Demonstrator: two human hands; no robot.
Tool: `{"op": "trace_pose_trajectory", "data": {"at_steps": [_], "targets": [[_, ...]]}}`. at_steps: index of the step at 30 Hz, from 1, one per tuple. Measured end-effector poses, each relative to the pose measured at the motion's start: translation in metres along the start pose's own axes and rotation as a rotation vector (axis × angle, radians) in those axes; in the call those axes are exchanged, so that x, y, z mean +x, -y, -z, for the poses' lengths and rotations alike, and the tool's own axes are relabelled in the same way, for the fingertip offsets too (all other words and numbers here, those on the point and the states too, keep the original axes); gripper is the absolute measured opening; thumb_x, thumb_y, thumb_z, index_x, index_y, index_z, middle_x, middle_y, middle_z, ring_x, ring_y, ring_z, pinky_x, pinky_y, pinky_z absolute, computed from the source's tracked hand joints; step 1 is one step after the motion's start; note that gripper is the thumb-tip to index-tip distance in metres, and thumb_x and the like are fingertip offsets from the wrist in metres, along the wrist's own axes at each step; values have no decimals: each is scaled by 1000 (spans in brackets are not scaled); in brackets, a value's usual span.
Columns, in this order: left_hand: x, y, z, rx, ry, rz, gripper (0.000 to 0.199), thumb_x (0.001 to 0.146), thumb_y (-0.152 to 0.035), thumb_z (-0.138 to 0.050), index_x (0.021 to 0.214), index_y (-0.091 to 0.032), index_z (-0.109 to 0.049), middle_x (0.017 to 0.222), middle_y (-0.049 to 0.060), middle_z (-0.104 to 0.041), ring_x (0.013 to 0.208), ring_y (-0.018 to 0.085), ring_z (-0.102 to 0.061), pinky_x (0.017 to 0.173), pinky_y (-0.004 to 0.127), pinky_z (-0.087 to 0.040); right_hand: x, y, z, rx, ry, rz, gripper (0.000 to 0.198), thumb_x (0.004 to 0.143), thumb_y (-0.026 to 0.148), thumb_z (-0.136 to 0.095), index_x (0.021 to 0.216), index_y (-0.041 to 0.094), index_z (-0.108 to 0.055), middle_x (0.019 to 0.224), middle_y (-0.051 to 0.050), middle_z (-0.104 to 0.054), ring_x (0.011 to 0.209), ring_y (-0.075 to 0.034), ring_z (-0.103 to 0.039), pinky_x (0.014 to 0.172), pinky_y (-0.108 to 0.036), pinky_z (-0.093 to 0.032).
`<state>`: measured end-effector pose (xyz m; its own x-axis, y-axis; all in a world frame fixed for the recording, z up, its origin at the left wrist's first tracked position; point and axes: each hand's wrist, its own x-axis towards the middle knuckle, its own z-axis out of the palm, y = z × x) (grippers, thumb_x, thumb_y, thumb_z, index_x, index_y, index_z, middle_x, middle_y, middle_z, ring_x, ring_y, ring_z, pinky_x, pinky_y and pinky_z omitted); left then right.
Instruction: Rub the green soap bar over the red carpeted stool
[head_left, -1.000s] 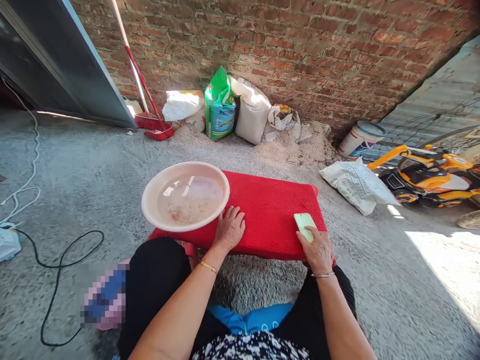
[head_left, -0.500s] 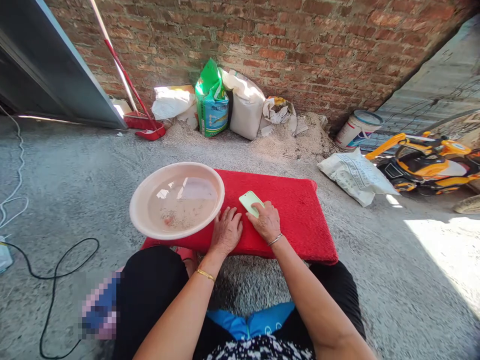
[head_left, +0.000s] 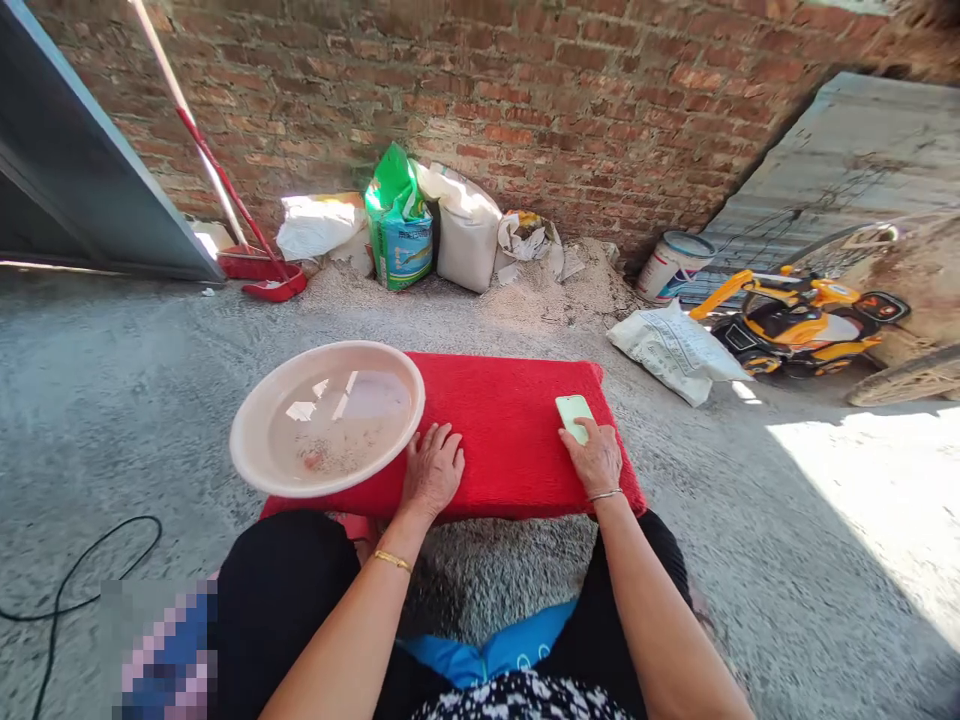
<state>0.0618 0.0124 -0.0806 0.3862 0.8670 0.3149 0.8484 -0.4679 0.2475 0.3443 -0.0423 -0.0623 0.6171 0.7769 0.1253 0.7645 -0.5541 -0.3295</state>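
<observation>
A pale green phone (head_left: pixel 572 411) lies near the right end of a bench with a red cloth cover (head_left: pixel 502 430). My right hand (head_left: pixel 596 455) grips the phone's near end between thumb and fingers. On the same cover my left hand (head_left: pixel 435 468) rests palm down with its fingers spread, holding nothing. Just left of those fingers stands a wide pinkish-white basin (head_left: pixel 247 440), its rim close to my fingertips. Clear water fills part of it, with dark specks and a small reddish thing (head_left: pixel 312 460) at the bottom.
Along the brick wall (head_left: pixel 570 130) stand a green-blue bag (head_left: pixel 403 245), a white sack (head_left: pixel 466 245), a red dustpan (head_left: pixel 277 285) and a bucket (head_left: pixel 675 268). A filled sack (head_left: pixel 675 350) and a yellow toy excavator (head_left: pixel 799 320) sit to the right. Black cable (head_left: pixel 82 545) loops on the left floor.
My right hand has moved the phone rightward across the red cover, toward its right end. My left hand stays flat beside the basin. The camera view has shifted slightly to the right.
</observation>
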Motion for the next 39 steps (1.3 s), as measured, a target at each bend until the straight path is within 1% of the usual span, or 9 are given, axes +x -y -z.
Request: {"op": "trace_pose_trajectory", "data": {"at_steps": [7, 11, 17, 24, 26, 29, 31, 36, 39], "targets": [[3, 6, 0, 31, -28, -38, 33, 95, -26, -47, 116, -21, -72, 135, 12, -66, 129, 32, -56, 108, 54, -38, -33, 28, -19, 111, -41, 259, 33, 87, 44, -73, 115, 27, -72, 103, -6, -57, 92, -20, -55, 82, -29, -40], [5, 11, -3, 37, -38, -65, 34, 94, -28, -46, 116, -21, -72, 134, 13, -67, 128, 31, -57, 108, 52, -38, -34, 32, -27, 150, -50, 220, 33, 86, 45, -74, 115, 28, -72, 103, -6, -56, 93, -20, -54, 83, -30, -39], [6, 13, -6, 39, -79, -77, 34, 95, -30, -43, 113, -20, -71, 133, 13, -67, 128, 31, -57, 107, 50, -38, -32, 30, -25, 174, -86, 113, 37, 86, 48, -73, 116, 28, -71, 106, -7, -56, 98, -22, -53, 86, -32, -39], [9, 14, -10, 45, -95, -90, 40, 97, -32, -38, 111, -16, -71, 132, 15, -67, 125, 33, -59, 106, 50, -39, -36, 31, -26, 146, -25, 387, 39, 83, 52, -75, 115, 32, -71, 107, -5, -56, 97, -21, -51, 87, -31, -39], [9, 15, -10, 47, -90, -83, 39, 97, -32, -39, 112, -17, -71, 133, 15, -67, 127, 32, -58, 106, 49, -39, -37, 31, -27, 133, -47, 331, 38, 83, 52, -75, 115, 31, -71, 106, -5, -56, 96, -22, -51, 87, -32, -39], [8, 15, -11, 44, -92, -86, 39, 97, -32, -39, 112, -17, -71, 133, 15, -67, 128, 32, -57, 106, 50, -39, -36, 31, -29, 136, -104, 176, 37, 84, 50, -74, 115, 30, -71, 106, -6, -55, 97, -23, -50, 87, -35, -39], [8, 16, -12, 40, -98, -93, 39, 97, -31, -39, 112, -16, -71, 132, 15, -67, 127, 32, -57, 106, 50, -39, -36, 30, -30, 140, -124, 138, 37, 85, 48, -74, 115, 29, -71, 107, -7, -55, 98, -23, -50, 87, -35, -39], [8, 16, -12, 32, -99, -81, 36, 96, -31, -40, 111, -19, -71, 131, 14, -68, 127, 31, -58, 106, 49, -38, -37, 29, -27, 152, -74, 290, 36, 84, 49, -74, 114, 30, -71, 107, -6, -55, 98, -22, -51, 87, -33, -38], [7, 16, -12, 37, -96, -84, 37, 96, -31, -40, 112, -19, -70, 133, 14, -67, 128, 31, -57, 106, 49, -38, -37, 30, -26, 150, -51, 305, 36, 84, 50, -75, 115, 31, -71, 108, -5, -55, 99, -22, -51, 89, -33, -38]]}}
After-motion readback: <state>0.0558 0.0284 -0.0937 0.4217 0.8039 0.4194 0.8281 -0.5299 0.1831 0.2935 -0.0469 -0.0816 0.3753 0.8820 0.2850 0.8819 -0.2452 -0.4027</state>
